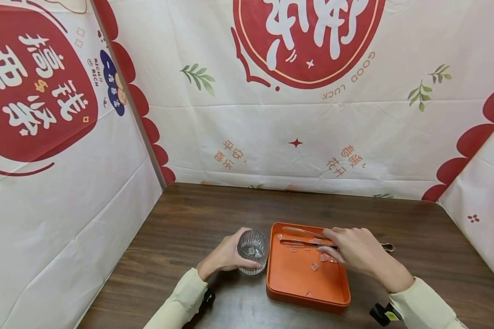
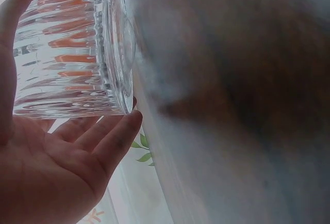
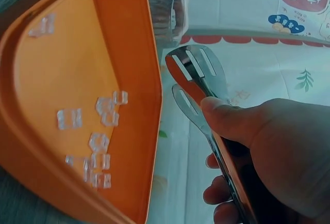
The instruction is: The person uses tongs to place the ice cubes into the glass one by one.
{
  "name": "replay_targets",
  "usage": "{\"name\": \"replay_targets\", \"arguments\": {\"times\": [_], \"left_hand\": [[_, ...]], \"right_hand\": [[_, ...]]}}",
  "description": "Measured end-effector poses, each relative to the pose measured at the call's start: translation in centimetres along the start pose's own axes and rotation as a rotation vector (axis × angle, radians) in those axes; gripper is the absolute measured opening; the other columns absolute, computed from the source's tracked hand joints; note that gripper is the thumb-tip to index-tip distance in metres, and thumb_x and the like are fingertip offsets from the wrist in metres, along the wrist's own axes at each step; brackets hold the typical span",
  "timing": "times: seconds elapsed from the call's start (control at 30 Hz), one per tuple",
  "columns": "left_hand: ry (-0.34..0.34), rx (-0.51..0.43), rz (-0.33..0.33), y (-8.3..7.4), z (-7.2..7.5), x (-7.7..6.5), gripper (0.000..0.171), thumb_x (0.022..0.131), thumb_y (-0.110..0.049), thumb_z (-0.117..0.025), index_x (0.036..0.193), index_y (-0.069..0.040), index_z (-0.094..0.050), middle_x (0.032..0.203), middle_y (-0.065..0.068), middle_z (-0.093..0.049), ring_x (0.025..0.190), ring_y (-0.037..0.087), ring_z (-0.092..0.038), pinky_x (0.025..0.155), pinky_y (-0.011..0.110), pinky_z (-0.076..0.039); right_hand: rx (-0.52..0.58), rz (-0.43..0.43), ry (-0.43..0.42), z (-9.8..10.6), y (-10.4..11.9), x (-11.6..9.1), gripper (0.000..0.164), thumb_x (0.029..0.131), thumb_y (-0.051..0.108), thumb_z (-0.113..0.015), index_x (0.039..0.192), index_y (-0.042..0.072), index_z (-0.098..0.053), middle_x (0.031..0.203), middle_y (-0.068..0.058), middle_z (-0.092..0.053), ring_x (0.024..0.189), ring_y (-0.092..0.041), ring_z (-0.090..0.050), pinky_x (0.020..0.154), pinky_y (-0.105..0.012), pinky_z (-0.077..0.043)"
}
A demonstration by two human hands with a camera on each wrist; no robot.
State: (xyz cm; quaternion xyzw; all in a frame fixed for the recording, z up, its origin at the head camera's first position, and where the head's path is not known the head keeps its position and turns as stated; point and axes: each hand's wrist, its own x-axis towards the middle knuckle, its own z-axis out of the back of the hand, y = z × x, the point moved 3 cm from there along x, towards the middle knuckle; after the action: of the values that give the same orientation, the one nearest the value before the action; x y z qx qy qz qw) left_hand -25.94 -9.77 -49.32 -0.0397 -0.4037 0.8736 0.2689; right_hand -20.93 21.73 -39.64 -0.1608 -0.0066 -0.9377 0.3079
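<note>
My left hand (image 1: 224, 252) holds a clear ribbed glass (image 1: 253, 267), thumb on the near side and fingers around the far side. Some clear pieces (image 1: 252, 251) show inside it. The glass stands close to the left wall of an orange tray (image 1: 292, 283). Over the tray's far right part, my right hand (image 1: 356, 251) grips metal tongs (image 3: 198, 74) with slotted ends. Their two ends are spread apart, nothing between them, pointing left towards the glass. Several clear ice-like cubes (image 1: 314, 266) lie scattered on the tray floor, with a cluster (image 3: 105, 113) showing in the right wrist view.
The dark wood table (image 1: 214, 208) carries the tray and glass. White printed cloth (image 1: 247, 123) hangs behind the table, with more cloth (image 1: 86, 205) along the left and right sides. A raised rim (image 1: 308, 301) runs around the tray.
</note>
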Motion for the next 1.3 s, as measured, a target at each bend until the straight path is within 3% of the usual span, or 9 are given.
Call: {"name": "replay_targets", "arguments": {"times": [0.27, 0.53, 0.77, 1.07, 1.3], "left_hand": [[-0.005, 0.016, -0.002, 0.1, 0.0, 0.1, 0.087, 0.063, -0.047, -0.092, 0.133, -0.017, -0.049, 0.110, 0.003, -0.069, 0.097, 0.017, -0.066, 0.085, 0.032, -0.053], [-0.005, 0.024, 0.003, 0.1, -0.1, 0.1, 0.089, 0.064, -0.048, -0.091, 0.135, -0.017, -0.049, 0.111, 0.002, -0.069, 0.098, 0.016, -0.065, 0.087, 0.033, -0.053], [-0.002, 0.019, 0.006, 0.1, -0.1, 0.2, 0.088, 0.063, -0.048, -0.092, 0.134, -0.016, -0.049, 0.110, 0.002, -0.069, 0.098, 0.016, -0.065, 0.087, 0.033, -0.053], [0.007, 0.003, 0.023, -0.1, 0.0, 0.1, 0.087, 0.064, -0.046, -0.092, 0.134, -0.018, -0.048, 0.111, 0.002, -0.069, 0.098, 0.017, -0.065, 0.087, 0.033, -0.053], [0.006, 0.012, 0.034, 0.0, 0.0, 0.1, 0.088, 0.064, -0.047, -0.091, 0.134, -0.018, -0.048, 0.110, 0.003, -0.069, 0.097, 0.017, -0.065, 0.086, 0.033, -0.053]], "right_hand": [[0.038, 0.016, 0.004, -0.2, -0.8, -1.1, 0.028, 0.083, 0.041, -0.077, 0.099, 0.019, -0.070, 0.082, 0.009, -0.066, 0.052, -0.004, -0.052, 0.045, -0.026, -0.041], [0.068, 0.058, 0.049, -0.4, -1.5, -2.3, 0.025, 0.084, 0.043, -0.076, 0.092, 0.023, -0.063, 0.070, 0.016, -0.051, 0.050, 0.001, -0.038, 0.044, -0.022, -0.030], [0.092, 0.087, 0.104, -0.7, -1.9, -2.9, 0.032, 0.084, 0.049, -0.074, 0.097, 0.021, -0.066, 0.077, 0.014, -0.060, 0.055, -0.004, -0.051, 0.046, -0.027, -0.038], [0.185, 0.064, 0.257, -1.3, -2.0, -3.3, 0.032, 0.082, 0.044, -0.078, 0.100, 0.020, -0.069, 0.076, 0.016, -0.058, 0.058, 0.003, -0.041, 0.049, -0.025, -0.034], [0.209, 0.085, 0.270, -1.6, -2.2, -3.6, 0.034, 0.078, 0.043, -0.081, 0.101, 0.019, -0.073, 0.080, 0.016, -0.064, 0.062, 0.004, -0.044, 0.050, -0.029, -0.039]]}}
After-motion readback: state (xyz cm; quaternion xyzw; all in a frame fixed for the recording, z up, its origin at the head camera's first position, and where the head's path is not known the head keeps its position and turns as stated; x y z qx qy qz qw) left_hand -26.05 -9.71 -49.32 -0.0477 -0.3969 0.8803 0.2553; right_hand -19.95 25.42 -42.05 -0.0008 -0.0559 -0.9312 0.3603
